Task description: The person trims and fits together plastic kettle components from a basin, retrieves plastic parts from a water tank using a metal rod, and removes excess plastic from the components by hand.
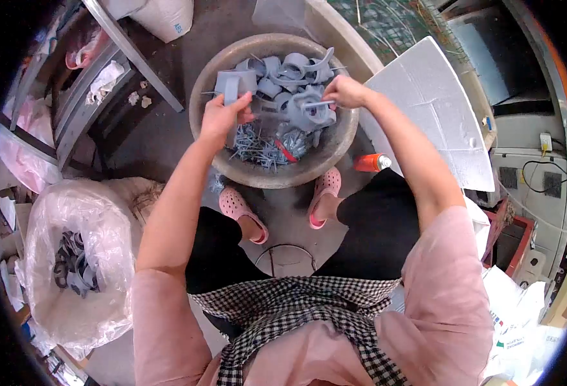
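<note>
Basin point(207, 138), one; grey plastic parts point(296, 67) inside, too heaped to count. Left hand point(225, 117): gripping one grey piece point(232, 89) over basin. Right hand point(347, 93): pinching one thin strip point(317, 104). Pink clogs point(235, 204), two. White sack point(162, 16), one, lettered "ABS".

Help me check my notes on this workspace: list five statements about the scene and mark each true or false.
1. The left hand holds a grey piece over the basin. True.
2. The right hand rests on the person's lap. False: it is over the basin's right side, with a thin grey strip at its fingertips.
3. The orange can is inside the basin. False: it lies outside, to the basin's right.
4. The plastic-lined bag at the left contains grey parts. True.
5. The shoes are black. False: they are pink.
</note>
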A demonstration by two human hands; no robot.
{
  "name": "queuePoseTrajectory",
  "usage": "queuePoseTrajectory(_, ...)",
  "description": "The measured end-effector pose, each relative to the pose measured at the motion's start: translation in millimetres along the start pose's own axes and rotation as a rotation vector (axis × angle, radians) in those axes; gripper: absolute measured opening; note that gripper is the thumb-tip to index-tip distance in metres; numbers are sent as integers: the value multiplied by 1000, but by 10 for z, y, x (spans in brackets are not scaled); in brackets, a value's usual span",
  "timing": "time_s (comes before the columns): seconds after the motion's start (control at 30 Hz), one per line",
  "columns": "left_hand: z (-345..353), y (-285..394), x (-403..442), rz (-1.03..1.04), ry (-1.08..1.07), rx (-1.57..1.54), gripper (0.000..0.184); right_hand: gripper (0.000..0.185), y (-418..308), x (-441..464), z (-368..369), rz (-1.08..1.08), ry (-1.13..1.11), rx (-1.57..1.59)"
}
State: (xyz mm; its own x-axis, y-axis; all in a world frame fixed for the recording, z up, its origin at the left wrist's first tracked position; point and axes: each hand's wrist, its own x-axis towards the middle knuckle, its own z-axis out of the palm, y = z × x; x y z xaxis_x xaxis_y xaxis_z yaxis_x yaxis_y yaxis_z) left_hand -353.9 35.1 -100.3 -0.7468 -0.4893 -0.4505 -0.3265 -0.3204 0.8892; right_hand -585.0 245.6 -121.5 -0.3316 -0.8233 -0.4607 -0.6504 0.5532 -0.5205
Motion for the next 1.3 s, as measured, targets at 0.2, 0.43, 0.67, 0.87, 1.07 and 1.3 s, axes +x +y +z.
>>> queuePoseTrajectory(0.2, 267, -32, -115, 280, -22, 63, 42, 22, -496, -538, -440, 111, 122, 814)
queuePoseTrajectory(0.43, 310, -329, 185, 754, 131, 465, 39, 24, -823, -465, -462, 175, -139, 1859)
queuePoseTrajectory(0.67, 235, -261, 78, 398, -318, 587, 39, 29, -955, -404, -457, 177, 3, 1964)
queuePoseTrajectory(0.87, 245, 44, -324, 33, -388, 199, 42, 42, -373, -146, -250, 245, 538, 764)
queuePoseTrajectory(1.07, 114, 83, -337, -202, -562, -133, 44, 37, 85, -12, -189, 340, 894, 38)
queuePoseTrajectory(1.3, -5, 332, -496, -27, -717, 190, 26, 43, 1, 89, 45, 97, 660, 297)
